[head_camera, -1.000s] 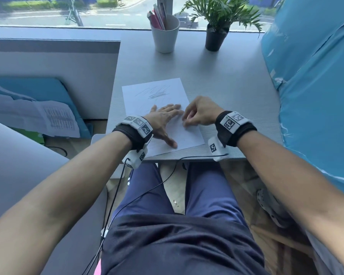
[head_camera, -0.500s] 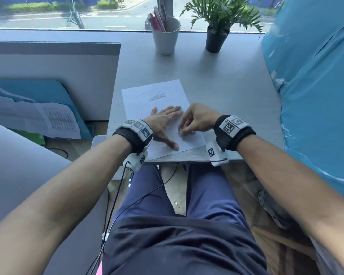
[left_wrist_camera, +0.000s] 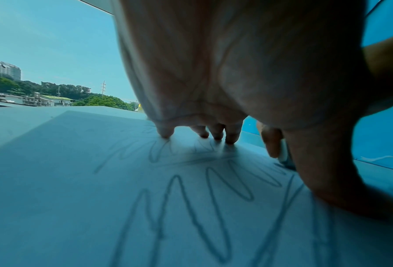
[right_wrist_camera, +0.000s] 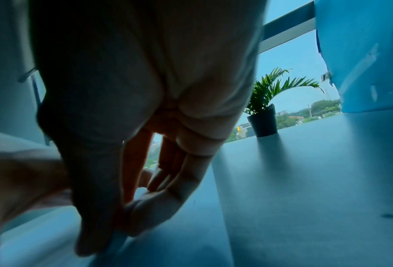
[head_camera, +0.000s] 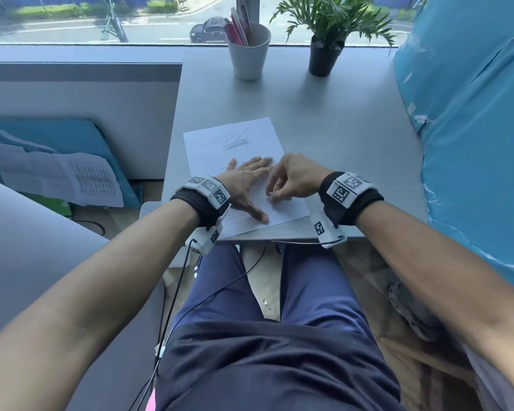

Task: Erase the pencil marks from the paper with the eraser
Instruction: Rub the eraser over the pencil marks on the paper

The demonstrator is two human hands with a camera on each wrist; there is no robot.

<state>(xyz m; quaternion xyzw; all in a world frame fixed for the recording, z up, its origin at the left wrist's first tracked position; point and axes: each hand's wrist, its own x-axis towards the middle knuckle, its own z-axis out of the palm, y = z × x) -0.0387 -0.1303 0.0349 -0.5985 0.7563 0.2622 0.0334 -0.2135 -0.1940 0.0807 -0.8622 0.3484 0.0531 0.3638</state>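
A white sheet of paper with grey pencil scribbles lies at the near edge of the grey desk. My left hand lies flat on the sheet, fingers spread and straight, pressing it down; in the left wrist view its fingertips touch the paper among zigzag pencil lines. My right hand sits just right of it, thumb and fingers pinching a small pale eraser against the paper's near right part. The eraser pokes out below the right hand's fingertips in the right wrist view.
A white cup of pens and a potted plant stand at the desk's far edge by the window. A blue wrapped bulk borders the desk on the right. A grey partition stands left, with papers on a blue folder below.
My right hand has slid toward me along the paper's right side, with the eraser in its fingers. The left hand stays pressed flat on the sheet.
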